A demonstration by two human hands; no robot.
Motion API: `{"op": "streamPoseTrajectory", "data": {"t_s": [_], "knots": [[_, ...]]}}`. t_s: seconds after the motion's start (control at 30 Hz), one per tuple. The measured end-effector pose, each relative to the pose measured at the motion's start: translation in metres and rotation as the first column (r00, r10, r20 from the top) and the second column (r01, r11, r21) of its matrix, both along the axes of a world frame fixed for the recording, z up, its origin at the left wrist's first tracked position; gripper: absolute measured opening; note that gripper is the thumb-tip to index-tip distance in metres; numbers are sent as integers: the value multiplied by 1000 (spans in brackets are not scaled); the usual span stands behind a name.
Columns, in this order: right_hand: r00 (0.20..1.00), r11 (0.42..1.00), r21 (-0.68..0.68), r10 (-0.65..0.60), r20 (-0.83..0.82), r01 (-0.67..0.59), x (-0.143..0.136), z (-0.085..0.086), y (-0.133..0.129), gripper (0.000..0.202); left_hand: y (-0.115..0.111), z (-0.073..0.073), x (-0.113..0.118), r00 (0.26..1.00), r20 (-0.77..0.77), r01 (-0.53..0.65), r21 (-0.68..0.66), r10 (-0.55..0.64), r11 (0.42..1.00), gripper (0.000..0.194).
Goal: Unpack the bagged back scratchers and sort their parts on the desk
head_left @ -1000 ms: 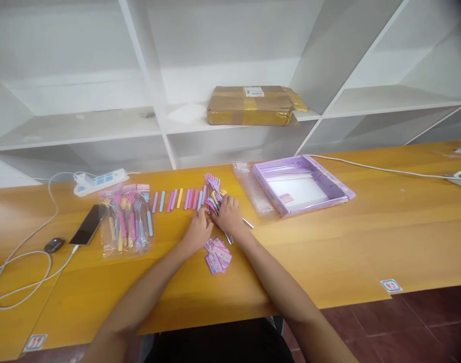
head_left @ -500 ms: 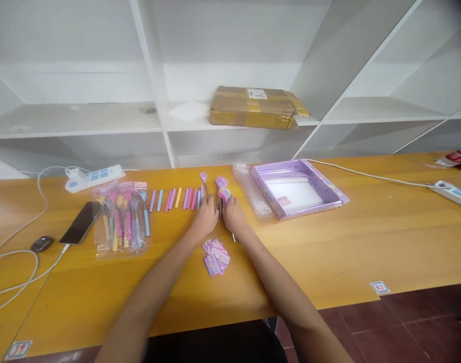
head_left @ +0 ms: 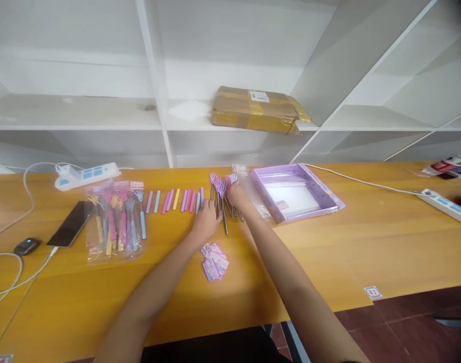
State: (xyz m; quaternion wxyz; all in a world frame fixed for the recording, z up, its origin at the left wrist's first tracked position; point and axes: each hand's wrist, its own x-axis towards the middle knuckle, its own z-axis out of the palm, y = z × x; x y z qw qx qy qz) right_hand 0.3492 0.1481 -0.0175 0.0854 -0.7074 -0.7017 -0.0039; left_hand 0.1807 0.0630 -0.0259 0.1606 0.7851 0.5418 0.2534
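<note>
Was seemingly separating hand-headed rods (head_left: 225, 222), right of coloured handles (head_left: 176, 198) and left of the purple box (head_left: 321, 185), with left hand (head_left: 207, 221) and right hand (head_left: 237, 195) at them; could not tell either grip. Likely called next for freeing one.

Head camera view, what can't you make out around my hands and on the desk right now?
All in the head view:
- Right hand: its own back hides the fingertips, so its grip on the hand-headed rods is unclear.
- Cards: print too small to read; upper ones cover lower ones.
- Bagged sticks: overlap hides the exact count.
- Red-and-white packet: cut off by the right edge.
- Corner sticker: cut off by the bottom edge.
</note>
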Motion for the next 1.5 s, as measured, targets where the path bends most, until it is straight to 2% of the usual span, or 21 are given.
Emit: {"op": "streamPoseTrajectory", "data": {"t_s": [0.13, 0.2, 0.3, 0.4, 0.5, 0.57, 0.63, 0.73, 0.8, 0.9, 0.97, 1.03, 1.13, 1.27, 1.37, 1.5], "knots": [[1000, 1000, 5, 8, -13, -8, -4, 0, -4, 56, -6, -2, 2, 997, 45, 60, 97, -64, 993, 50], [1000, 1000, 17, 8, -20, -8, -6, -5, -18, 58, -7, -4, 3, 993, 61, 92, 131, -100, 987, 58], [998, 999, 39, -11, -66, 14, -10, -16, -41, 72, -5, -8, 6, 980, 78, 172, 149, -185, 974, 67], [982, 996, 63, -49, -182, 61, -14, -27, -53, 82, 0, -12, 11, 966, 106, 223, 110, -235, 969, 72], [963, 994, 72, -66, -263, 88, -16, -33, -53, 83, 0, -10, 10, 964, 177, 202, 3, -199, 979, 80], [964, 993, 89, -51, -259, 76, -17, -35, -52, 84, -4, -4, 0, 960, 200, 212, -61, -196, 975, 79], [974, 993, 111, -21, -224, 47, -19, -37, -54, 89, -10, 6, -18, 960, 178, 232, -76, -216, 970, 69], [984, 993, 121, 2, -178, 20, -22, -39, -56, 93, -20, 31, -64, 972, 81, 223, 3, -222, 975, 46], [987, 994, 111, -2, -161, 20, -24, -38, -56, 91, -23, 51, -106, 992, -6, 129, 85, -129, 988, 35], [989, 996, 91, -4, -148, 17, -23, -33, -50, 85, -22, 77, -175, 974, -121, -165, 190, 190, 968, 28], [990, 996, 85, -2, -140, 14, -22, -26, -49, 86, -21, 86, -214, 890, -211, -354, 239, 404, 904, 30], [990, 993, 120, 13, -137, 4, -22, -16, -53, 89, -21, 87, -238, 795, -330, -452, 238, 509, 860, 34], [979, 971, 236, 93, -182, -49, -25, 3, -72, 80, -22, 77, -243, 724, -438, -483, 228, 532, 845, 35], [920, 924, 334, 282, -271, -185, -27, 23, -115, 63, -13, 60, -218, 605, -522, -531, 298, 601, 794, 54], [874, 895, 368, 374, -309, -253, -22, 25, -147, 69, -3, 52, -206, 545, -577, -555, 295, 608, 777, 65], [821, 879, 403, 417, -389, -256, -12, 15, -174, 71, 1, 49, -207, 533, -603, -541, 296, 593, 787, 70]]}}
